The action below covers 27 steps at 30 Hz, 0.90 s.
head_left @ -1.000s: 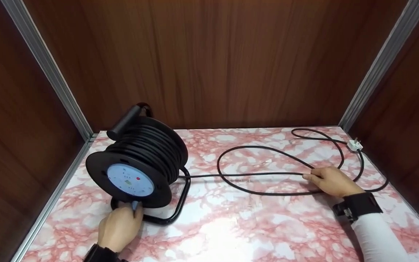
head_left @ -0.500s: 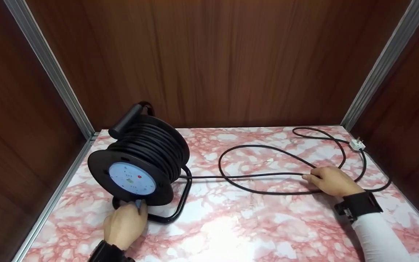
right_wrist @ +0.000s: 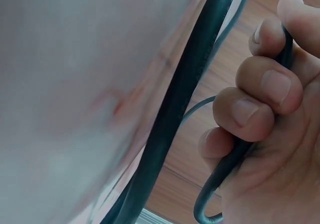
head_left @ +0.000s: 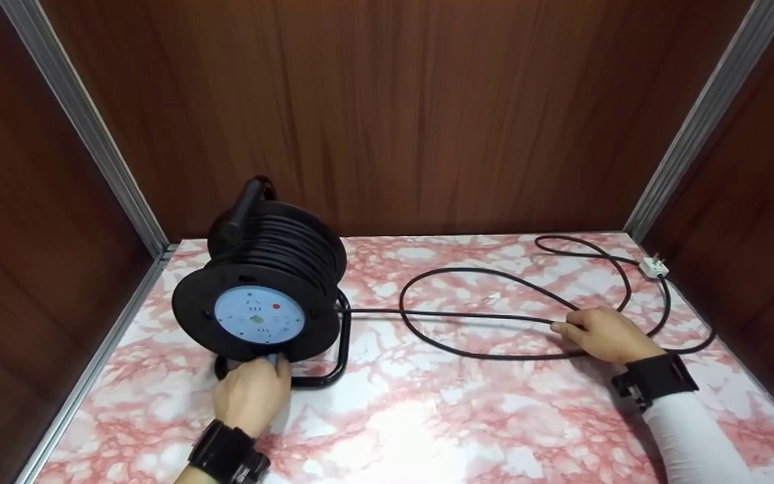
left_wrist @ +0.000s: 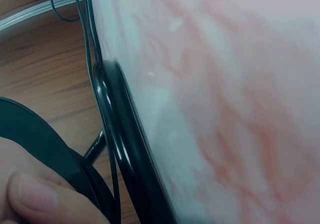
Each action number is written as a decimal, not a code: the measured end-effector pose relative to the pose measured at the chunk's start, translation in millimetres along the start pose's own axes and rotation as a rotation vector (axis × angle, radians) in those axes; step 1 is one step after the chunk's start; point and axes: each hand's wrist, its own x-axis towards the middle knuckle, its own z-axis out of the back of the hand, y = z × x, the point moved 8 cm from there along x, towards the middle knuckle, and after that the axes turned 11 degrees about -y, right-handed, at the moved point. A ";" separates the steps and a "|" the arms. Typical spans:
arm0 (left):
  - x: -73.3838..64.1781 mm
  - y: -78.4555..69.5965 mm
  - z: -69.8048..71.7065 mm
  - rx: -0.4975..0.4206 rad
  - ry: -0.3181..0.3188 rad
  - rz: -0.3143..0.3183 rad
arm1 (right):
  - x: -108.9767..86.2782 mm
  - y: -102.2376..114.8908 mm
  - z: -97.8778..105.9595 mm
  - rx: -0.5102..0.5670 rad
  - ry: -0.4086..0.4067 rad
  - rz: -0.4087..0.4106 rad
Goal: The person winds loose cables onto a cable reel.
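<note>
Wood-grain panels (head_left: pixel 394 121) enclose the work area on three sides, with metal strips (head_left: pixel 696 124) at the corners. Table (head_left: pixel 387 430): marbled, red and white. Cable reel (head_left: pixel 286 255): positioned on the left part of the table, upright on its black tube frame (head_left: pixel 320 382). Black cable (head_left: pixel 467 314) is wound on the drum. One pale blue socket panel (head_left: pixel 259 314), with a red button (head_left: pixel 275 306), faces toward me. Above the drum is a black handle (head_left: pixel 246 212).

My left hand (head_left: pixel 252 396) pinches the blue knob (head_left: pixel 273 357) at the lower edge of the reel. My right hand (head_left: pixel 605 334), well apart on the right, grasps the cable; the right wrist view shows my fingers curled round it. Another length of cable passes beside that hand, outside the grip. Between reel and right hand, the free cable runs nearly straight across a wide loop. Beyond the right hand, further loops lead to a white plug (head_left: pixel 654 267) near the far right corner, pins upward. Black straps (head_left: pixel 659 382) encircle both wrists.
</note>
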 end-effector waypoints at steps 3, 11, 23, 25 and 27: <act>3.0 1.0 -1.7 -0.023 0.021 0.010 | 0.4 0.3 0.8 0.001 -0.002 0.002; 3.8 18.0 -15.7 -0.319 0.204 0.164 | 0.9 0.8 0.8 -0.002 0.009 0.006; 1.0 37.9 -19.1 -0.741 0.241 0.374 | 2.4 7.5 -3.5 0.017 0.007 0.004; 2.9 43.0 -15.0 -0.712 0.221 0.364 | 3.0 8.4 -4.5 0.009 0.015 -0.002; 5.1 47.6 -9.8 -0.673 0.204 0.353 | 3.0 8.1 -4.7 -0.001 0.020 -0.009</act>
